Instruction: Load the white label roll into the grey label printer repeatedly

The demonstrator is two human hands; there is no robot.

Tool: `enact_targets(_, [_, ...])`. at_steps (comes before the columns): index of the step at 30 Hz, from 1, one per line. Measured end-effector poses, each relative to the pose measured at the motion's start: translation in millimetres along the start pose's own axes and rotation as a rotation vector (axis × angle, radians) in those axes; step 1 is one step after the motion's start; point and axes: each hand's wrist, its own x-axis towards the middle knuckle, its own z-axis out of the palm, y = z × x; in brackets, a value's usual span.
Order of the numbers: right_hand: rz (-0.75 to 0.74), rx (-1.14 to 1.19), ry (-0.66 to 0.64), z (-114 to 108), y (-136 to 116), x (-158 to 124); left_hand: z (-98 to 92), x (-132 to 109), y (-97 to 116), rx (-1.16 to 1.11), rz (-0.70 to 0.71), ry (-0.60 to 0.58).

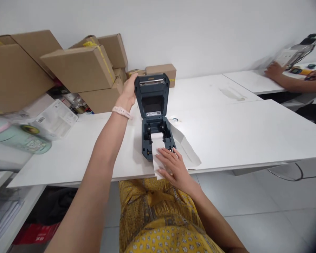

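A dark label printer (pixel 145 140) stands at the front edge of the white table with its lid (pixel 137 92) raised. My left hand (pixel 129 89), a pale band on its wrist, grips the lid's upper left corner; some of its fingers are hidden behind the lid. From inside the printer, a white strip of label paper (pixel 157 140) runs out over the front and past the table edge. My right hand (pixel 173 167) lies on that strip with fingers stretched and apart. Beside the printer, on the right, lies a long piece of pale backing paper (pixel 185 146).
Cardboard boxes (pixel 78 66) are stacked at the back left, with a mint-green bottle (pixel 23 138) in front of them. The white table (pixel 226 133) extends right. At the far right, another person's hand (pixel 275 72) holds a white object near a dark-capped bottle (pixel 307 44).
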Motion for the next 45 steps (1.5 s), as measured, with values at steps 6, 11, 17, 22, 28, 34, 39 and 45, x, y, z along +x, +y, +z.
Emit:
enact_targets(6, [0.287, 0.219, 0.573, -26, 4, 3, 1.6, -146, 6, 0.223, 0.247, 0.008])
enact_targets(11, [0.357, 0.231, 0.728, -20, 9, 1, -8.2, -246, -28, 0.54, 0.384, -0.072])
enact_targets(17, [0.244, 0.183, 0.588, -11, 10, 10, -13.3, -282, -64, 0.664, 0.546, -0.078])
enact_targets(22, [0.122, 0.182, 0.366, -11, 23, 50, -10.5, -282, -74, 0.68, 0.618, -0.012])
enact_targets(28, [0.117, 0.207, 0.275, 2, 33, 69, -5.0, -283, -83, 0.68, 0.611, 0.047])
enact_targets(34, [0.152, 0.234, 0.301, 4, 31, 66, -3.4, -281, -82, 0.62, 0.531, 0.053])
enact_targets(39, [0.146, 0.256, 0.345, 6, 32, 67, -5.6, -324, -65, 0.411, 0.238, 0.365])
enact_targets(45, [0.133, 0.293, 0.369, 9, 33, 67, 0.9, -351, -52, -0.112, -0.76, -0.045])
